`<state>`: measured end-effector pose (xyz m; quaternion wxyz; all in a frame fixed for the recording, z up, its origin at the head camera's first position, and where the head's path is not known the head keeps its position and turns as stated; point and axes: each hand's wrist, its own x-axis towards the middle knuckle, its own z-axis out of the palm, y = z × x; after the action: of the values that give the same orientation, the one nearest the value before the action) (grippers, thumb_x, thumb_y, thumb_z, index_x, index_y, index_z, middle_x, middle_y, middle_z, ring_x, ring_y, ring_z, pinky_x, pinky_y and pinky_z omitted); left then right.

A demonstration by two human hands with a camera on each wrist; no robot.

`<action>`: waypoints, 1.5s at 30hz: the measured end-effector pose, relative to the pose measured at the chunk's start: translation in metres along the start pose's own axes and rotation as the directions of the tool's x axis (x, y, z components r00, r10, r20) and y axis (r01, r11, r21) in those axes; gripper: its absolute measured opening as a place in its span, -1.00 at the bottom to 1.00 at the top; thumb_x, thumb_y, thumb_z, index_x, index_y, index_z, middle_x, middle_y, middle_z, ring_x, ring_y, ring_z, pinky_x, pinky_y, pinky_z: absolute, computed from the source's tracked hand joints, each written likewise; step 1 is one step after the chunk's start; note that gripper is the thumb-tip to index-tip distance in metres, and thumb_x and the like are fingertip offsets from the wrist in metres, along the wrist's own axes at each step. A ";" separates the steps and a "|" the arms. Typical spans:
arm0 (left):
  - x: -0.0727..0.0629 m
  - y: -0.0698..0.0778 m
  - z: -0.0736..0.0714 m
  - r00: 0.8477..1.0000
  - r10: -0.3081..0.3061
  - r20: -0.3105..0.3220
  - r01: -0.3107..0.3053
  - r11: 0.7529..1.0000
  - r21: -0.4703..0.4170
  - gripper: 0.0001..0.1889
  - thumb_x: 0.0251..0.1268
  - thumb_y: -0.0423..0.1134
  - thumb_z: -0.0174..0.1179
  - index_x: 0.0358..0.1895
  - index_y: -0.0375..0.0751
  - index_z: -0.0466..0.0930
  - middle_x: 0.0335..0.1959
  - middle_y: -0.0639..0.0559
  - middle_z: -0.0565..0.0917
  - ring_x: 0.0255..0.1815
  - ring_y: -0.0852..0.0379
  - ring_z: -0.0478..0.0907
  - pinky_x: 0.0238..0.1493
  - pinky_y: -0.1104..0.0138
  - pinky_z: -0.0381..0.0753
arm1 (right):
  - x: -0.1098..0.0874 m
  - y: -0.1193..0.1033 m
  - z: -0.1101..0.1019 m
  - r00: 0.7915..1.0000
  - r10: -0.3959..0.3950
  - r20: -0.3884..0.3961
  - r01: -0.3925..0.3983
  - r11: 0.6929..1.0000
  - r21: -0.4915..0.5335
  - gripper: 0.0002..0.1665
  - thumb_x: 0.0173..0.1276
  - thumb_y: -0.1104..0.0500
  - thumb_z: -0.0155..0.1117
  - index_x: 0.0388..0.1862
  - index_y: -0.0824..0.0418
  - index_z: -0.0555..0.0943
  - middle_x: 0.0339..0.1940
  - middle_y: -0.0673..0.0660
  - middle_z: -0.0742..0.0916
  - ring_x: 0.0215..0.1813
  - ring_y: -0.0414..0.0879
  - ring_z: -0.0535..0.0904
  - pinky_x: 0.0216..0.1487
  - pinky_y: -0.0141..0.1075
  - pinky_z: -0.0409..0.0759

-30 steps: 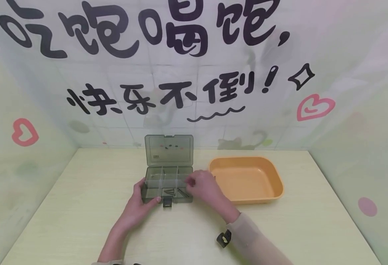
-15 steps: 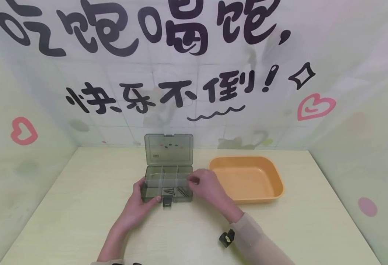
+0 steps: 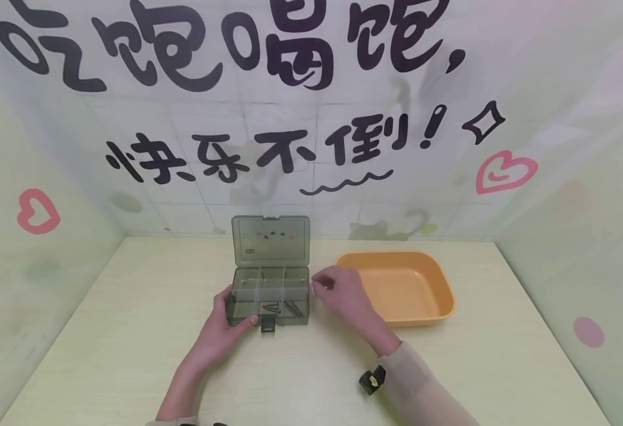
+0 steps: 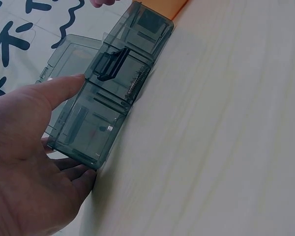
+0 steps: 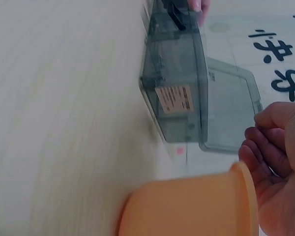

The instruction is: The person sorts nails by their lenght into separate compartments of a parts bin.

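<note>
A translucent grey-green compartment box (image 3: 244, 309) stands on the table with its lid (image 3: 271, 241) raised. Several thin dark screws (image 3: 292, 307) lie in its front right compartment, and more screws (image 3: 271, 307) in the front middle one. My left hand (image 3: 220, 331) grips the box at its left end, thumb on the front beside the black latch (image 3: 268, 323). Between the box and an orange tray (image 3: 396, 319) is my right hand (image 3: 345, 296), its thumb close to the bent fingertips (image 5: 250, 133). I cannot tell whether it holds something small.
The tray stands to the right of the box, its left side partly hidden by the right hand. A patterned wall (image 3: 199, 219) rises behind the pale wooden table (image 3: 311, 378). A paper label (image 5: 175, 99) shows on the box's right end.
My right hand has drawn back from over the box's right side to the right, toward the tray. The left hand and the box stay where they were.
</note>
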<state>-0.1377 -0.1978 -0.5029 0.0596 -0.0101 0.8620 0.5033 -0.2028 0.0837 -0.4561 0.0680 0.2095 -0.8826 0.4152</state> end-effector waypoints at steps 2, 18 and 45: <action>0.000 0.001 0.000 1.000 0.001 0.000 -0.001 1.000 0.000 0.05 0.45 0.02 0.29 0.63 -0.33 -0.30 0.57 -0.55 0.01 0.57 -0.47 -0.05 0.50 -0.25 0.00 | 0.001 0.005 -0.006 0.998 0.023 -0.050 -0.022 1.000 0.012 -0.89 0.37 0.31 0.37 -0.20 0.25 0.80 -0.31 0.03 0.81 -0.31 -0.18 0.64 -0.24 -0.32 0.66; 0.001 -0.001 0.001 1.000 -0.022 0.001 0.022 1.000 0.019 0.05 0.45 0.03 0.29 0.63 -0.32 -0.31 0.57 -0.57 -0.02 0.58 -0.47 -0.06 0.50 -0.24 0.02 | 0.005 0.036 -0.029 0.981 0.191 -0.042 -0.194 0.977 -0.084 -0.83 0.21 0.39 0.40 -0.19 0.36 0.76 -0.30 0.18 0.79 -0.22 0.03 0.69 -0.12 -0.08 0.70; -0.001 0.002 0.001 1.000 -0.021 0.001 0.021 1.000 0.014 0.05 0.45 0.04 0.29 0.63 -0.31 -0.30 0.56 -0.57 0.01 0.57 -0.49 -0.03 0.49 -0.25 0.02 | 0.011 0.061 -0.014 0.948 0.281 0.151 -0.253 0.950 -0.183 -0.84 0.14 0.47 0.34 -0.27 0.37 0.68 -0.25 0.20 0.74 -0.22 0.01 0.58 -0.11 -0.11 0.64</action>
<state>-0.1370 -0.1960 -0.5019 0.0656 -0.0186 0.8652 0.4968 -0.2397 0.1255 -0.4861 -0.0502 0.1174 -0.9362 0.3275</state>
